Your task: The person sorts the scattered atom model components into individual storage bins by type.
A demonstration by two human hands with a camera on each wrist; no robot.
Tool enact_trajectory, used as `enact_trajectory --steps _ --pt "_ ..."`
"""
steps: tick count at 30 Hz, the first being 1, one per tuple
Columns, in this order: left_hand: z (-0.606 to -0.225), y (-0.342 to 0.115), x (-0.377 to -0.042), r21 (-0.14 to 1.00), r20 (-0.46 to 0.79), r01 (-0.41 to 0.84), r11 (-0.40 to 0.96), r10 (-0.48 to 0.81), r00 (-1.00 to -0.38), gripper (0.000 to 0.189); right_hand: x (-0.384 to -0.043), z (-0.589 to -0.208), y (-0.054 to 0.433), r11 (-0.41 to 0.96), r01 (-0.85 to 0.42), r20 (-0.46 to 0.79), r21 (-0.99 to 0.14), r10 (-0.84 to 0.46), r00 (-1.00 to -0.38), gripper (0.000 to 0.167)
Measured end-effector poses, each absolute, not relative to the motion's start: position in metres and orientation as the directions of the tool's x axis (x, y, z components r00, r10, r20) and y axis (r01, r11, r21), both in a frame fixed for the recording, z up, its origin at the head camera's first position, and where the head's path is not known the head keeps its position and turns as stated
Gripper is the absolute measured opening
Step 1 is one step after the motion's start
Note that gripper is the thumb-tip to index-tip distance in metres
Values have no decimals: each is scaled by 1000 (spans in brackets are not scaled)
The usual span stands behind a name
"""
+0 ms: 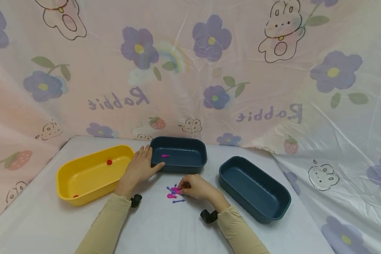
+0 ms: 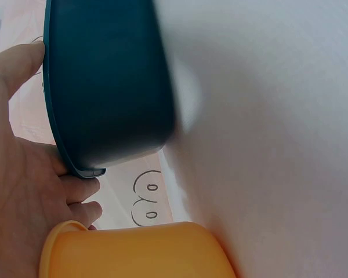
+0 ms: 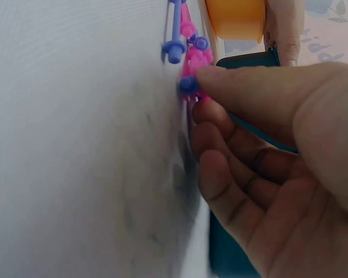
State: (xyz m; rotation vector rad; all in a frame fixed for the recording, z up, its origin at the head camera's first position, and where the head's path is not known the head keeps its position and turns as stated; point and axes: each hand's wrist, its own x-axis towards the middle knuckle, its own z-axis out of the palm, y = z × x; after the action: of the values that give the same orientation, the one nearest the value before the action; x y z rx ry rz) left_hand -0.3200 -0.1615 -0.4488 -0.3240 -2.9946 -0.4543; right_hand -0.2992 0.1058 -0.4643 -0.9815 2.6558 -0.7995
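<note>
My left hand [image 1: 139,169] rests at the left end of the middle dark teal bin [image 1: 190,168], its fingers extended and its thumb on the near rim. In the left wrist view, two fingertips [image 2: 84,191] show between that bin and the yellow one. A pink piece [image 1: 165,155] lies inside the teal bin. My right hand [image 1: 195,186] is at a small pile on the table, pinching a pink plastic piece [image 1: 177,192] between thumb and forefinger. Around it lie another pink piece [image 1: 171,196] and several purple rods with knobbed ends, one rod [image 1: 179,201] lying nearest me.
On the left stands a yellow bin [image 1: 65,192] with red pieces [image 1: 109,162] inside. A second dark teal bin [image 1: 257,211] is angled on the right. White cloth covers the table [image 1: 158,233], and a printed curtain [image 1: 177,84] hangs behind.
</note>
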Motion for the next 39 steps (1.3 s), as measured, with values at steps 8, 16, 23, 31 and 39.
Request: enact_trajectory --steps 8,16,23,31,39 --pt "-448 -161 -320 284 125 223 933 194 -973 103 -298 -464 107 595 -543 19 -593 -664 -748 4" --pt "-445 -161 -318 288 121 220 932 193 -974 102 -297 -461 105 598 -540 14 -591 -662 -749 4" --pt "-442 -160 -316 297 108 217 930 193 -975 103 -296 -457 105 592 -538 44 -600 -647 -761 4" --pt "-444 -161 -317 300 118 218 929 191 -974 102 -294 -454 105 544 -569 163 -616 -619 -768 6" --pt "-446 -160 -317 309 114 209 928 182 -977 100 -294 -453 103 518 -580 315 -629 -511 -799 5"
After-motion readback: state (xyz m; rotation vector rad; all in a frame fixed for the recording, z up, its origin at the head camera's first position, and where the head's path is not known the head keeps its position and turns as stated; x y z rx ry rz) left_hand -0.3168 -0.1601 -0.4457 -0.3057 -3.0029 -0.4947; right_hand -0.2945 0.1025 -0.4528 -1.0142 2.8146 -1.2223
